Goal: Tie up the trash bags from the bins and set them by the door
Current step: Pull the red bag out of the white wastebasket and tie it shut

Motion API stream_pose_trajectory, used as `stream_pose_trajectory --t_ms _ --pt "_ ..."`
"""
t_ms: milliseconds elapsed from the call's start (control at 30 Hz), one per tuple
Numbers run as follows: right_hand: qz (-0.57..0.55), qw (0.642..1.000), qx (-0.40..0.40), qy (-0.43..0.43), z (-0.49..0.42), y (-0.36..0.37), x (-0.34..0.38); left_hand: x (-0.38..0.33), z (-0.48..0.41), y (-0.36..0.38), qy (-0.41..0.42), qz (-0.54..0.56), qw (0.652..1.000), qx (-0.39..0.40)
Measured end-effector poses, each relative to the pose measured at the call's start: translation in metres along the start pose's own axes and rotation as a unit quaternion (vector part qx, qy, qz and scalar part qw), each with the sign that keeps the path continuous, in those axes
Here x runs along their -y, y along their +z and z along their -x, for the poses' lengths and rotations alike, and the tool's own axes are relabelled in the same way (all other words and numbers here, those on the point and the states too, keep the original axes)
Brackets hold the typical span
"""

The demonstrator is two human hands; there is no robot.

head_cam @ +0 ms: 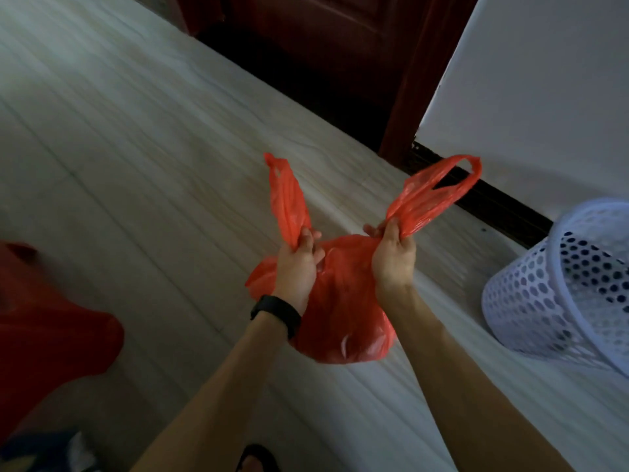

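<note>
Your left hand (294, 264) and right hand (393, 257) each clench a handle of the red trash bag (343, 311), mid-frame. Limp, slippery film, likely light; grip at the handle roots.

Red plastic trash bag (343, 301) is hanging mid-air, bulging below, not yet knotted. Its two handle loops are splaying upward, left hand (294, 267) and right hand (393, 257) each gripping one at its base. White perforated bin (531, 284) is sitting to its right, apart. Dark red door (323, 46) is showing beyond.
</note>
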State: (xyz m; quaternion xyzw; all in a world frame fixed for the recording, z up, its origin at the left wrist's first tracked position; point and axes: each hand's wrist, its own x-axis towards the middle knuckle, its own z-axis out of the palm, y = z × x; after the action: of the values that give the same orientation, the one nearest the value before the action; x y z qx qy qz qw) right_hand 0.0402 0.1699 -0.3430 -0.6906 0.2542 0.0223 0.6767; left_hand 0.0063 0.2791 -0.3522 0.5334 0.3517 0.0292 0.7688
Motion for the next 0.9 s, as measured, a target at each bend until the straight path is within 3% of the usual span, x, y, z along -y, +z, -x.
stream_pose_trajectory --t_ms 200,367,433,500,600,700,767,833,900 --pt "-0.022 0.999 0.001 0.027 -0.004 -0.001 -0.003 0.002 0.002 0.004 0.025 -0.006 0.999 0.026" --pt "0.172 0.985 0.014 0.015 -0.01 -0.001 0.0 0.0 0.002 0.003 0.0 0.058 0.998 0.04" --pt "0.289 0.955 0.064 -0.016 -0.013 -0.003 0.007 -0.004 0.0 0.005 0.008 0.061 0.996 0.057" --pt "0.42 0.896 0.119 -0.077 -0.011 -0.003 0.008 -0.002 0.001 0.009 0.033 -0.005 0.997 0.071" --pt "0.453 0.868 0.174 -0.104 -0.015 -0.002 -0.001 0.002 0.005 0.008 0.092 -0.15 0.979 0.101" --pt "0.383 0.894 0.229 -0.034 -0.03 0.0 0.003 -0.003 0.007 0.001 0.189 -0.29 0.929 0.13" --pt "0.3 0.915 0.268 0.028 -0.033 -0.005 0.008 -0.01 0.006 -0.003 0.265 -0.417 0.856 0.151" --pt "0.287 0.907 0.308 0.023 -0.033 -0.014 0.008 -0.014 0.005 -0.003 0.32 -0.519 0.773 0.175" --pt "0.32 0.89 0.325 -0.011 -0.033 -0.018 0.008 -0.016 0.004 0.0 0.356 -0.573 0.711 0.201"
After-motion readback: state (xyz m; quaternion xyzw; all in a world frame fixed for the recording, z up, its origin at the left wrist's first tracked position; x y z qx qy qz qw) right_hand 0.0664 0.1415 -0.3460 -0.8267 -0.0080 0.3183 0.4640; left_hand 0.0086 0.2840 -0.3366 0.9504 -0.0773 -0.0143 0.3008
